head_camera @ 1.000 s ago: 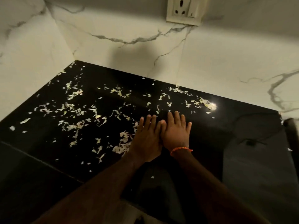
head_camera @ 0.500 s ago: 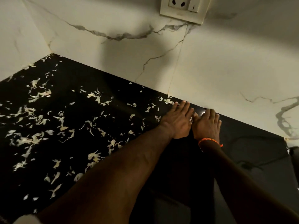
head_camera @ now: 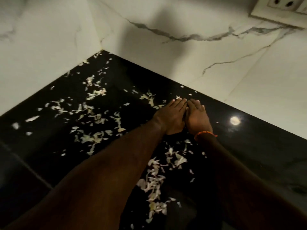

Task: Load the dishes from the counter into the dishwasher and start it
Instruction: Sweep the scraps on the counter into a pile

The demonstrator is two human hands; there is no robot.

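While both arms reach forward from the bottom of the view, the left hand (head_camera: 171, 117) and the right hand (head_camera: 197, 118) lie side by side, palms down, on the glossy black stone bench (head_camera: 49, 146), their inner edges touching. Each hand is released, fingers straight and close together, grasping nothing. The fingertips point toward the back edge of the bench, near the white marble-patterned wall (head_camera: 216, 55) with grey veins. A thin orange thread band (head_camera: 205, 134) circles the right wrist.

Pale, thin vegetable scraps (head_camera: 93, 113) lie scattered over the bench, thick to the left of the hands, and another loose trail of them (head_camera: 156, 180) runs between the two forearms toward the near edge. A few small flakes sit just beyond the fingertips. A round bright reflection of a lamp (head_camera: 234, 120) shines on the bench right of the right hand. At the top right corner, a white wall socket plate (head_camera: 280, 10) is partly in view. Of the dishes and the dishwasher, none shows here.
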